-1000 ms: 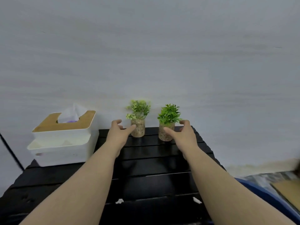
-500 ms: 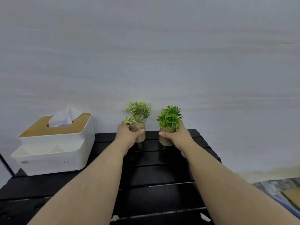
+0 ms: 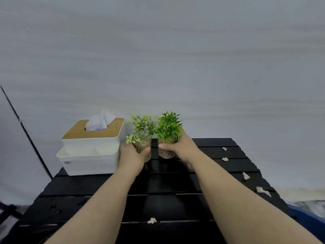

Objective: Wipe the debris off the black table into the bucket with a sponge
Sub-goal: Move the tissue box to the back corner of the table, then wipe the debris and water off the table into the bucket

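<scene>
Back left corner of the black table (image 3: 175, 196) is blocked by the white tissue box (image 3: 91, 148), with the two potted plants (image 3: 142, 138) (image 3: 167, 136) packed just beside it. The middle slats lie open, the right edge too, scattered with small debris bits (image 3: 246, 176).

Two bare forearms and hands, nothing worn.
The left hand (image 3: 131, 156) and right hand (image 3: 182, 149) carry no sleeves, gloves, rings, watches or bands; both arms enter from about 6 o'clock, uncovered throughout.
</scene>
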Demonstrator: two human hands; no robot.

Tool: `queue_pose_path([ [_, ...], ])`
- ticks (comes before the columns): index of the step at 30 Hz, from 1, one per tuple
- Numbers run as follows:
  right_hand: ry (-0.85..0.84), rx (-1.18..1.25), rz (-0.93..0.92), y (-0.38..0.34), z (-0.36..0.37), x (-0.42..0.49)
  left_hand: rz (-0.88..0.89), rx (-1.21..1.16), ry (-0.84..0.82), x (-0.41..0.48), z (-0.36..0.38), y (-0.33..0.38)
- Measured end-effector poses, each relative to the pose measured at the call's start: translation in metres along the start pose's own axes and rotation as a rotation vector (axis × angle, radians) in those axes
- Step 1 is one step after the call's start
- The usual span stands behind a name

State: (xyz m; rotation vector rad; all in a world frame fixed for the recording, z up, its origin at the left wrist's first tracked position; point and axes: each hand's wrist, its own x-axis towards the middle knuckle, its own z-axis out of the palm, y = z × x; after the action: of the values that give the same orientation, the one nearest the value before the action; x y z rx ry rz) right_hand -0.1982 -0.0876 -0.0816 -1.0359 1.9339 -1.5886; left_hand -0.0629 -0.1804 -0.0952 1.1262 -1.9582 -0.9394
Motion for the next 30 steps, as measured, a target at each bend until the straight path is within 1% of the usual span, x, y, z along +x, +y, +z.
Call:
queue_pose_path([
  [3, -0.025, -0.018, 0.016, 0.005, 0.009, -0.004, -0.01, -0.022, -0.002, 0.0, -0.004, -0.003],
  [8, 0.005, -0.023, 0.068, 0.001, 0.006, -0.019, -0.021, -0.074, -0.001, -0.007, -0.009, -0.001],
  [10, -0.008, -0.034, 0.101, -0.007, -0.007, -0.037, 0.028, -0.104, -0.052, -0.017, -0.018, -0.001],
  [13, 0.012, -0.132, 0.102, -0.019, -0.038, -0.082, 0.124, -0.098, -0.194, -0.046, -0.045, 0.0],
  [17, 0.029, -0.398, 0.096, -0.033, -0.077, -0.171, 0.125, 0.079, -0.207, -0.11, -0.086, 0.004],
  [19, 0.035, -0.478, 0.13, -0.04, -0.095, -0.223, 0.211, 0.148, -0.253, -0.159, -0.092, 0.015],
  [22, 0.059, -0.587, 0.174, -0.045, -0.112, -0.295, 0.357, 0.234, -0.349, -0.239, -0.084, 0.035],
  [24, 0.082, -0.705, 0.205, -0.039, -0.123, -0.338, 0.409, 0.297, -0.415, -0.291, -0.073, 0.045],
  [27, 0.098, -0.862, 0.253, -0.024, -0.133, -0.387, 0.417, 0.436, -0.493, -0.35, -0.057, 0.051],
  [30, 0.043, -0.872, 0.341, -0.008, -0.137, -0.417, 0.403, 0.519, -0.551, -0.375, -0.049, 0.052],
])
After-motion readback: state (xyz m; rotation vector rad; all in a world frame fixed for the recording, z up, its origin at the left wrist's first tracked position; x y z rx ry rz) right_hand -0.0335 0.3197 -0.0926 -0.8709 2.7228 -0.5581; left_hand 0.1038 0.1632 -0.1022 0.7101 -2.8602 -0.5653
